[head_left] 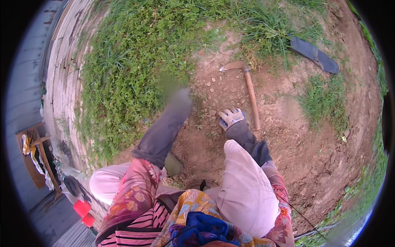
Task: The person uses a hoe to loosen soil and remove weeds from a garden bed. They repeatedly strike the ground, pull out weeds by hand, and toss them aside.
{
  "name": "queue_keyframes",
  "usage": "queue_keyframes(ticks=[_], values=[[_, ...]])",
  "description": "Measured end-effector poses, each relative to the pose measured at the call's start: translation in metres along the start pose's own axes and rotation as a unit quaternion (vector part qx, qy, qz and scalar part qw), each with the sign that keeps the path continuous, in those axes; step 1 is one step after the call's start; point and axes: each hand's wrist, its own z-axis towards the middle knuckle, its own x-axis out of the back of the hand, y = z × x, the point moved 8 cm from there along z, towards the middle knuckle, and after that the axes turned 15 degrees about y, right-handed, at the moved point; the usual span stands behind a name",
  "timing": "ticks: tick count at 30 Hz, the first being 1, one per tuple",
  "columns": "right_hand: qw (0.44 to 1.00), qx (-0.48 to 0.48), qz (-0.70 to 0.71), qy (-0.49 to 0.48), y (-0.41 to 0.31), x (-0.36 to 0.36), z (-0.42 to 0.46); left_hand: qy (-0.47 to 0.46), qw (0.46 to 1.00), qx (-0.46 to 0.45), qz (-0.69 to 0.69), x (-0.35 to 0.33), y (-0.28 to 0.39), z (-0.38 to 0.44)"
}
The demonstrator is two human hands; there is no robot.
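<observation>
My right hand [231, 119], in a light work glove with blue on it, rests on bare reddish soil [213, 148] with its fingers apart. Nothing shows in its grasp. Just right of it lies a sickle-like tool [251, 95], its wooden handle near my wrist and its curved, rusty blade [234, 65] farther ahead. My left arm, in a dark sleeve [163, 129], reaches over the edge of the low green weeds [123, 83]. Blur covers my left hand [184, 96], so its fingers and anything in them cannot be made out.
Stacked weathered planks [61, 71] border the weeds on the left, beside a metal wall [23, 80]. A wooden frame [38, 154] and a red container [82, 208] are at lower left. A dark flat strip [314, 55] and a grass clump [322, 98] lie to the right.
</observation>
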Motion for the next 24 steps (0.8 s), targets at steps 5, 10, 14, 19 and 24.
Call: queue_keyframes(ticks=[5, 10, 14, 19, 24], values=[[1.000, -0.002, 0.001, -0.015, -0.009, 0.002, 0.007, -0.050, 0.992, -0.077, 0.089, -0.045, -0.049, -0.045], [1.000, -0.003, -0.009, -0.021, -0.004, -0.003, 0.002, -0.042, 0.989, -0.079, 0.122, -0.084, -0.050, -0.077], [1.000, -0.002, -0.012, -0.028, -0.006, -0.002, 0.004, 0.056, 0.984, 0.131, -0.109, -0.087, -0.072, -0.044], [1.000, 0.005, -0.013, -0.022, -0.010, -0.002, 0.006, 0.243, 0.805, 0.336, -0.424, -0.116, -0.116, -0.006], [1.000, 0.000, -0.008, -0.023, -0.003, -0.004, 0.000, 0.206, 0.905, 0.226, -0.295, -0.084, -0.091, -0.005]])
